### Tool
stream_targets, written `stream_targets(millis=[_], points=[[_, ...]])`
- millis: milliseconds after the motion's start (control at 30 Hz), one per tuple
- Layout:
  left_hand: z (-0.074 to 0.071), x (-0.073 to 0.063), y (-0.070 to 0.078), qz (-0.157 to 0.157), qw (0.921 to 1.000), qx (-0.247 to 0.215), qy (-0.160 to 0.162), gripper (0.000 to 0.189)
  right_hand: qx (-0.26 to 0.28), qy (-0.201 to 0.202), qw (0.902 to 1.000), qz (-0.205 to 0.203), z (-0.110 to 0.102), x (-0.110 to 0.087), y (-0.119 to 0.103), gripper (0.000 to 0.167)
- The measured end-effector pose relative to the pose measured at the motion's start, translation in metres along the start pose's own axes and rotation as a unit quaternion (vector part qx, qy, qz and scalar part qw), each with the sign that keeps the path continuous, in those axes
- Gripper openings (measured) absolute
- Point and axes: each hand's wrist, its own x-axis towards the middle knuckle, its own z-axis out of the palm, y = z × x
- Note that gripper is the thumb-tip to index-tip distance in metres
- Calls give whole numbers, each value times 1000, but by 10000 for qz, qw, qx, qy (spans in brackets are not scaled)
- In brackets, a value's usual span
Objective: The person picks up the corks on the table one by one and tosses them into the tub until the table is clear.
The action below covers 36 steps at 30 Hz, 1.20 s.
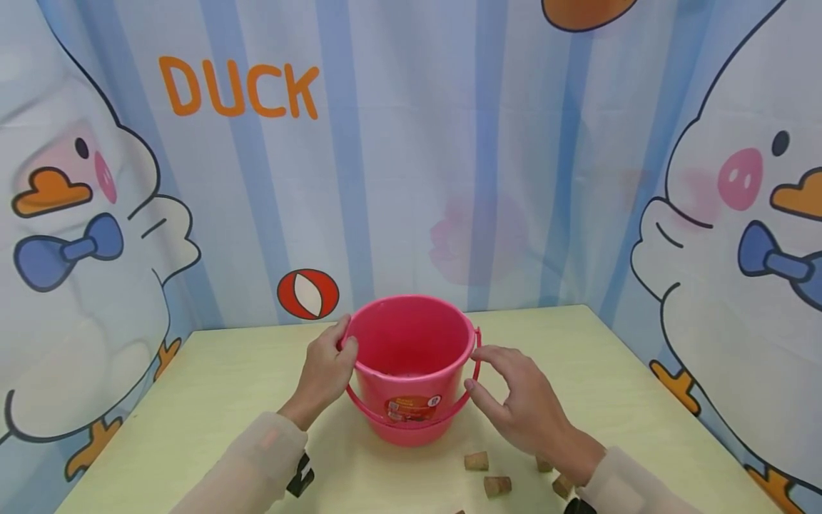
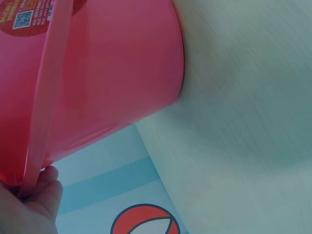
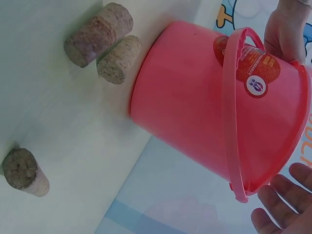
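Observation:
A pink bucket [image 1: 412,400] stands upright on the table, its handle [image 1: 411,421] hanging down across the front below a red label. My left hand [image 1: 325,368] grips the bucket's left rim, thumb at the edge and fingers around the outside. On the right side, my right hand [image 1: 523,400] is beside the rim and the handle's end, with its fingertips right at the edge. Its fingers [image 3: 285,197] look spread and loosely bent in the right wrist view, holding nothing. The bucket's inside shows pink walls, and most of its bottom is hidden.
Several cork stoppers lie in front of the bucket on the right, among them one cork [image 1: 477,461] and another cork [image 1: 497,487]. Part of them is hidden under my right wrist. A striped curtain [image 1: 411,178] with duck pictures rises behind the pale table [image 1: 244,385].

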Motion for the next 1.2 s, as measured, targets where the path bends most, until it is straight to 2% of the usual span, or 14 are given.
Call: stream_targets(millis=[200,433,667,933,1200], points=[[0,0,0,-31,10000,5,-22,56,-105,-221,9997,-18,-1,-7,-2,33],[0,0,1,-69,10000,-18,-33,57,-158,-521,9984,-155,2,-15,-5,36],[1,0,1,-93,9999,-55,-71,57,-365,-1000,9931,-489,5,-24,-5,34],[0,0,2,-103,9999,-4,-33,57,-501,-1926,9796,-260,5,-29,-10,33],[-1,0,2,-45,10000,35,7,56,-407,-2577,9649,-283,9,-30,-9,34]])
